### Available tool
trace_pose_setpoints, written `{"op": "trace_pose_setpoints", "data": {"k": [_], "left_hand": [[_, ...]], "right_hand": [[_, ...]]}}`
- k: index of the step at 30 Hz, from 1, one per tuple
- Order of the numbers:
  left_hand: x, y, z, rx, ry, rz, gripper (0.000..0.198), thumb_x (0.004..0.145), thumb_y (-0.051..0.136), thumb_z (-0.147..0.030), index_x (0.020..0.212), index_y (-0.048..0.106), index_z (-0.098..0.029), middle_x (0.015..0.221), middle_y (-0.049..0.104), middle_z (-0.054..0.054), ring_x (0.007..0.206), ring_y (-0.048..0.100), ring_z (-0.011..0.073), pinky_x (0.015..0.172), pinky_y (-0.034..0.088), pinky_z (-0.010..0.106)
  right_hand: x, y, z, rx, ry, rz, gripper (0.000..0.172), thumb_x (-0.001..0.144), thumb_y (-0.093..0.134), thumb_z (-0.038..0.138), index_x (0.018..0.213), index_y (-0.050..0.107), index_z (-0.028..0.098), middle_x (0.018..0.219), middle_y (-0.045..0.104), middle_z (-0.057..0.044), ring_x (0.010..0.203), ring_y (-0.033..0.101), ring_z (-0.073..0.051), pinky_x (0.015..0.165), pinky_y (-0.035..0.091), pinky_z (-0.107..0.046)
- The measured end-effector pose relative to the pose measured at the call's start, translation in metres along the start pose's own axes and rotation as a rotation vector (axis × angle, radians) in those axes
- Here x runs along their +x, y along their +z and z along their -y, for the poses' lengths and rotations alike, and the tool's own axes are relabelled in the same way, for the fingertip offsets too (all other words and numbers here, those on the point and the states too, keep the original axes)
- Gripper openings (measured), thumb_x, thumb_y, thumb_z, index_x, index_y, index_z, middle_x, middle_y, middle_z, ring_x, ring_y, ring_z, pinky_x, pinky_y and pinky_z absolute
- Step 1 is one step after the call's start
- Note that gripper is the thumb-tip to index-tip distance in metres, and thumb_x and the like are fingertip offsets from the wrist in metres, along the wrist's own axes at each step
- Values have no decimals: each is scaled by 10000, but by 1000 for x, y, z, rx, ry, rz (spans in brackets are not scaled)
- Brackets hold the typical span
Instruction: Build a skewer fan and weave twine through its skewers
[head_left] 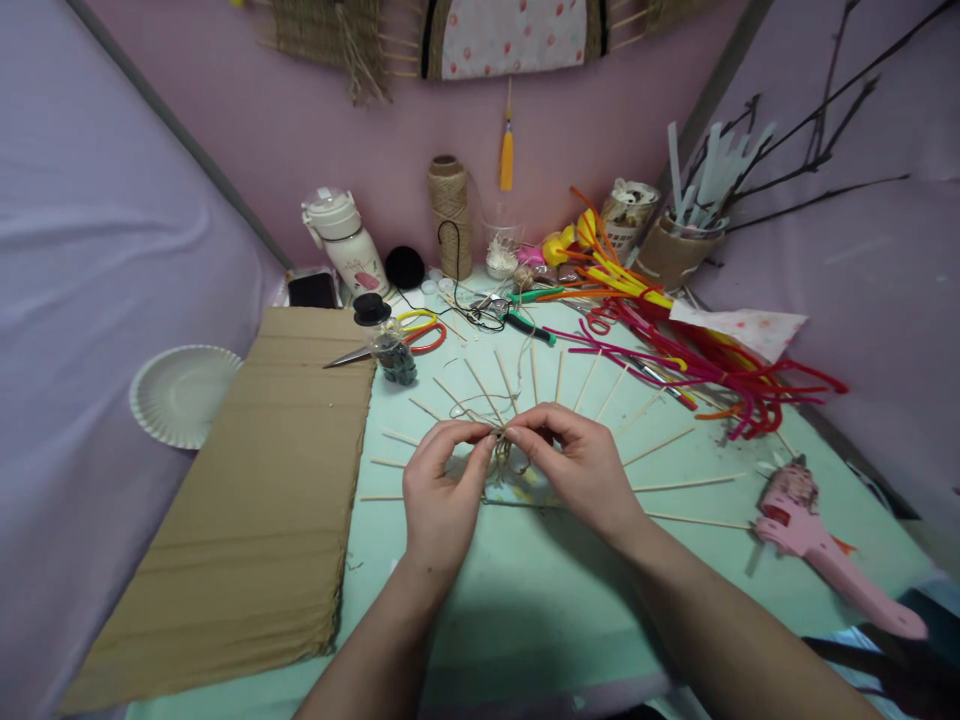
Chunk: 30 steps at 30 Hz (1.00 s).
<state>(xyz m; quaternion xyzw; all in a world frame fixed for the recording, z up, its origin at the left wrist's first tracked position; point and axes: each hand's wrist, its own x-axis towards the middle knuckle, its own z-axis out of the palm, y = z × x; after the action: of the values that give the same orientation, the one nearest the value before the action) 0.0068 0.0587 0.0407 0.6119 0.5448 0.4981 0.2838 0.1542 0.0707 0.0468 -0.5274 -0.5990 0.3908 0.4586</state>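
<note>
Over the middle of the table, my left hand (pixel 444 490) pinches some thin brown twine (pixel 501 458) between thumb and finger. Close beside it, the thumb and fingers of my right hand (pixel 581 465) are closed on the same twine. Loose strands hang below my fingertips, and a loop of string lies just beyond them. Thin wooden sticks (pixel 482 388) spread out in a fan around both hands. The base where the sticks meet is mostly covered by my hands; part of a patterned piece (pixel 525 493) shows beneath.
Cardboard (pixel 262 480) lies left, beside a paper plate (pixel 176 400). Scissors (pixel 427 337) and a small jar (pixel 394 352) stand beyond it. At the back are a white bottle (pixel 349 240) and a twine spool (pixel 450 220). Pipe cleaners (pixel 720 370) and a pink glue gun (pixel 817 545) lie right.
</note>
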Motion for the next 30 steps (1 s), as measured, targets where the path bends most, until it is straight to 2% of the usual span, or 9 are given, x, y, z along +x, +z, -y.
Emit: {"op": "trace_pose_setpoints", "data": {"k": [8,11,15,19,25,30], "left_hand": [[-2,2,3,23,21,2,90,803,630,-166,884,633,-207,847,650,-2,843,594,136,799,462,274],[-3,2,3,73,89,-41,120,799,630,-144,902,616,-206,840,643,-5,833,588,132,792,459,273],[-3,1,1,128,211,-16,81,807,617,-123,842,623,-195,808,648,3,805,589,135,761,462,277],[-2,2,0,155,262,-21,107,806,616,-119,876,647,-193,850,665,27,847,603,155,787,480,306],[-3,3,1,120,224,-4,104,817,606,-154,884,665,-207,888,689,40,878,628,174,839,496,344],[-2,2,-1,36,110,16,66,828,605,-190,829,670,-204,853,697,29,852,634,162,824,499,322]], "right_hand": [[-2,0,1,11,17,36,127,841,612,277,788,691,194,752,659,-4,705,571,-136,644,420,-251],[-2,0,1,6,21,32,125,838,617,279,786,692,194,752,661,-3,704,572,-135,641,418,-249],[-2,0,0,6,28,9,134,834,621,292,781,696,194,727,657,0,667,555,-127,622,414,-246],[-1,1,-1,10,32,-18,148,829,622,311,787,702,194,720,663,-6,649,554,-129,606,417,-249],[-1,1,0,10,35,-28,151,823,624,315,787,707,194,735,676,-19,656,569,-140,612,434,-258],[-1,1,2,48,43,-14,155,823,622,313,777,704,190,725,673,-19,656,569,-141,616,438,-257]]}}
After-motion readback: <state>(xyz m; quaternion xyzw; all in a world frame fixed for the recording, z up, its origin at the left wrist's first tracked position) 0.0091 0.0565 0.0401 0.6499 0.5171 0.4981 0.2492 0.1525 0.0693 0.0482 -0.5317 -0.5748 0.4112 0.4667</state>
